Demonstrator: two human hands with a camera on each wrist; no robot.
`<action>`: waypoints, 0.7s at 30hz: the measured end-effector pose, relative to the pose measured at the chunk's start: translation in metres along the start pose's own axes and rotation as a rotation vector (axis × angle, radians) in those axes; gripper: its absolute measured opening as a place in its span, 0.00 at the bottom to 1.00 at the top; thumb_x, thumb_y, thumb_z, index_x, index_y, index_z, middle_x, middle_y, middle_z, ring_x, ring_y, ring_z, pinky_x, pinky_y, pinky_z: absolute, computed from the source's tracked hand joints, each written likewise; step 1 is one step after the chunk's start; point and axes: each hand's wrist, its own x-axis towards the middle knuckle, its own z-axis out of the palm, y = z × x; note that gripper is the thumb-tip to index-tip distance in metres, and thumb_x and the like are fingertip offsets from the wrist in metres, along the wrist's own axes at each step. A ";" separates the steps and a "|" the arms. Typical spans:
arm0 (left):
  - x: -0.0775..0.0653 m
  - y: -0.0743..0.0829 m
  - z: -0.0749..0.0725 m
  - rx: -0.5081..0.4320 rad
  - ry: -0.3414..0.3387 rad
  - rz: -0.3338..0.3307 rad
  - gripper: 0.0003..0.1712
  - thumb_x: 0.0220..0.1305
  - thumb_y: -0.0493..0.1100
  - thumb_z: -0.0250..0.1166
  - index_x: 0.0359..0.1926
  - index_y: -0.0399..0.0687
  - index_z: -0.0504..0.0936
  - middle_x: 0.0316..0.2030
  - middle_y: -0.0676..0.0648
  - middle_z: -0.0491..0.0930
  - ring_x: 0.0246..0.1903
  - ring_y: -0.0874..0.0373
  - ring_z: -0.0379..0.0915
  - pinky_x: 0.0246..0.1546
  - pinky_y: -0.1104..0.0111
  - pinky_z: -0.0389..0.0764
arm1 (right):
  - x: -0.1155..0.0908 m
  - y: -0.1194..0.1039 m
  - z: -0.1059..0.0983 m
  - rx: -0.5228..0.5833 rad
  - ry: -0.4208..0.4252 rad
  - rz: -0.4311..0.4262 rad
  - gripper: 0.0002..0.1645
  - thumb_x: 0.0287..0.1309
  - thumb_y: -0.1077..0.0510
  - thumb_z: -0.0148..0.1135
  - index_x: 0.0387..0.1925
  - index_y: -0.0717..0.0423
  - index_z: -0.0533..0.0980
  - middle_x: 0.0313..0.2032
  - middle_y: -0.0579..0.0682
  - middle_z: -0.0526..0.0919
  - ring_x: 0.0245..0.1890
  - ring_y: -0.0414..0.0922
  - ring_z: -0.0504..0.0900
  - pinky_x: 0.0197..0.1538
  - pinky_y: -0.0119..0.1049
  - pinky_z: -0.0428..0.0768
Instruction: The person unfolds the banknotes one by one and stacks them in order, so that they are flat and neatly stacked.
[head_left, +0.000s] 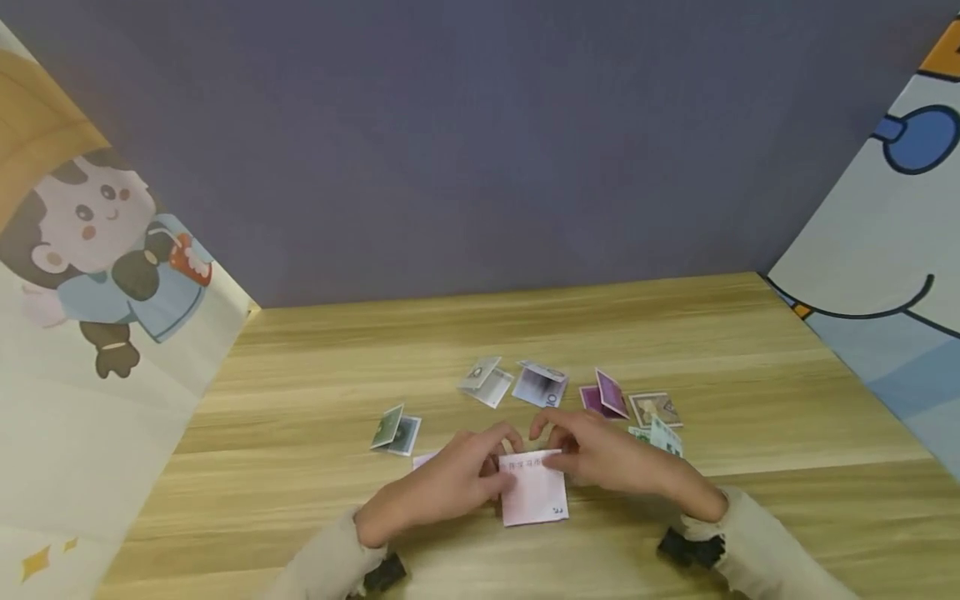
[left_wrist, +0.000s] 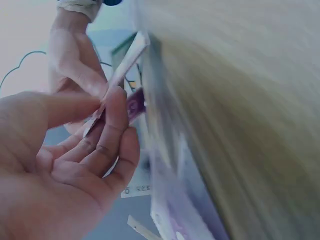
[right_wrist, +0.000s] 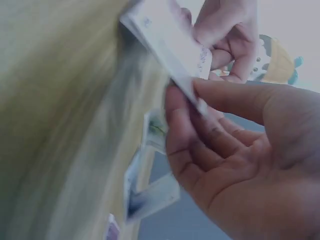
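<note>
Nearest to us, below the folded pink note and to either side of it, we see cream sleeves and dark wristbands. The pink note is over the wooden table; we cannot tell whether its lower edge touches the wood. At its left edge the left hand pinches it between thumb and fingers; at its upper right corner the right hand pinches it likewise. Just left of it, mostly hidden by the left hand, we make out a lilac note. Beyond it to the right we see a green note, beyond it to the left a dark green note. Farther past it we find a brown note and a purple note to the right, a blue-grey note almost straight behind, and a grey note slightly left; behind it all rises a dark wall
</note>
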 end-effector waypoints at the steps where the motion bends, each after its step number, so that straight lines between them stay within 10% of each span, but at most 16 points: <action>1: 0.000 0.000 -0.001 -0.030 0.017 -0.007 0.12 0.68 0.33 0.62 0.49 0.50 0.73 0.24 0.53 0.81 0.21 0.67 0.75 0.21 0.74 0.78 | 0.000 -0.001 -0.002 0.003 0.021 -0.008 0.12 0.63 0.62 0.66 0.47 0.52 0.75 0.29 0.39 0.83 0.28 0.34 0.78 0.34 0.32 0.79; 7: 0.000 0.010 -0.013 -0.164 0.153 0.021 0.09 0.70 0.34 0.60 0.48 0.48 0.76 0.29 0.52 0.84 0.25 0.53 0.81 0.29 0.68 0.82 | -0.001 -0.009 -0.018 0.141 0.086 -0.033 0.14 0.66 0.56 0.64 0.51 0.55 0.75 0.29 0.42 0.83 0.29 0.41 0.82 0.54 0.44 0.75; 15: -0.002 0.015 -0.026 -0.278 0.271 0.038 0.10 0.68 0.33 0.61 0.49 0.45 0.77 0.26 0.48 0.83 0.24 0.42 0.80 0.29 0.59 0.81 | -0.005 -0.014 -0.026 0.339 0.039 -0.061 0.07 0.71 0.61 0.55 0.39 0.64 0.75 0.31 0.53 0.85 0.30 0.48 0.85 0.36 0.46 0.85; 21: -0.002 0.017 -0.019 0.116 0.541 0.104 0.14 0.63 0.36 0.69 0.47 0.45 0.76 0.40 0.52 0.77 0.39 0.59 0.73 0.42 0.66 0.80 | -0.007 -0.021 -0.023 0.300 0.152 -0.042 0.07 0.71 0.59 0.58 0.36 0.59 0.76 0.27 0.51 0.83 0.26 0.51 0.82 0.31 0.40 0.83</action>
